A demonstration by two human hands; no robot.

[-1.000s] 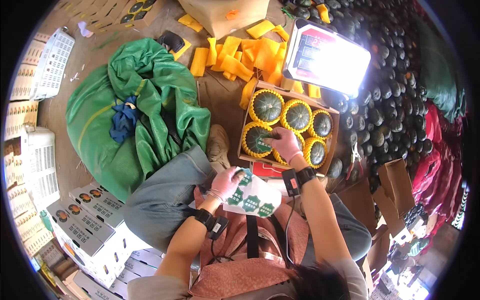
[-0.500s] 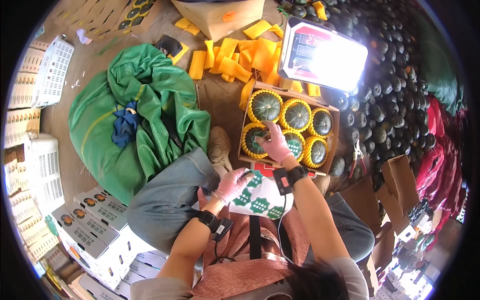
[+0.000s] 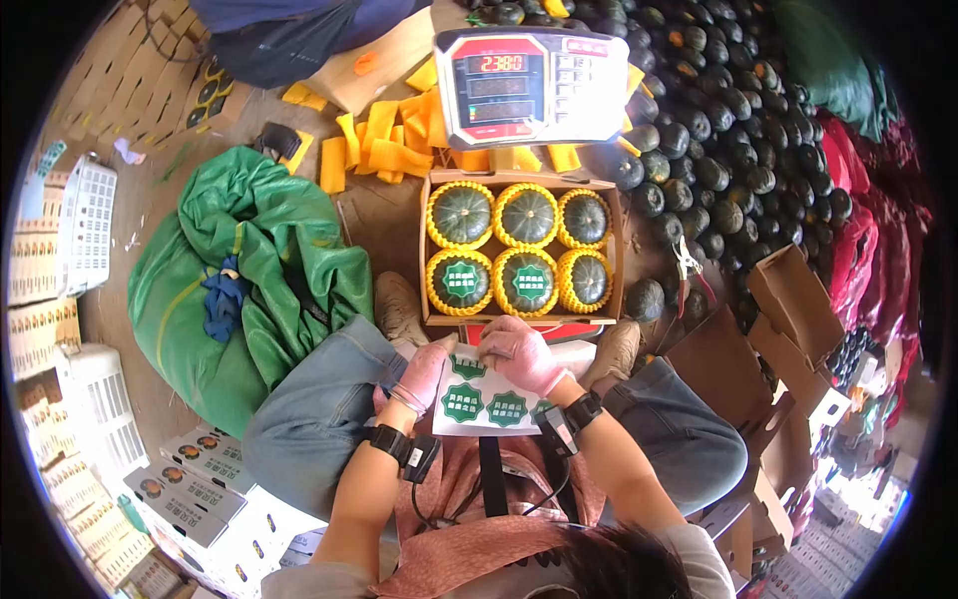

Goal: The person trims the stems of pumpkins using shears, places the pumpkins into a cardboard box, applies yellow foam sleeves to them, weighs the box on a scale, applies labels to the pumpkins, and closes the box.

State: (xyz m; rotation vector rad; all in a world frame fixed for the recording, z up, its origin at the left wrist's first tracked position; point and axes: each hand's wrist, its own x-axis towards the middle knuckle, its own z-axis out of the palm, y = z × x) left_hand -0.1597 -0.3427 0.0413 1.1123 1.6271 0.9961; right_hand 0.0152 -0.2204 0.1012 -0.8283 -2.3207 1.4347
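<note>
My left hand (image 3: 423, 375), in a pink glove, grips the left edge of a white sticker sheet (image 3: 479, 423) with green badge-shaped stickers. At the sheet's top edge, the fingers of my gloved right hand (image 3: 521, 354) are pinched beside the uppermost sticker (image 3: 467, 366). Just beyond my hands stands an open cardboard box (image 3: 616, 250). It holds two rows of three dark green pumpkins in yellow foam nets. In the near row, the left pumpkin (image 3: 460, 302) and the middle pumpkin (image 3: 526, 303) each bear a green sticker; the right pumpkin (image 3: 587, 281) shows none.
A lit digital scale (image 3: 534, 88) stands behind the box. Yellow foam nets (image 3: 384, 140) lie around it. A heap of pumpkins (image 3: 714, 150) spreads at right, near red-handled pliers (image 3: 685, 270) and cardboard boxes (image 3: 723, 364). Left are a green sack (image 3: 190, 299) and stacked cartons (image 3: 185, 489).
My right hand has left the near-left pumpkin, which now bears a sticker, and come back to the sheet. The view has shifted, and the scale's display reads clearly.
</note>
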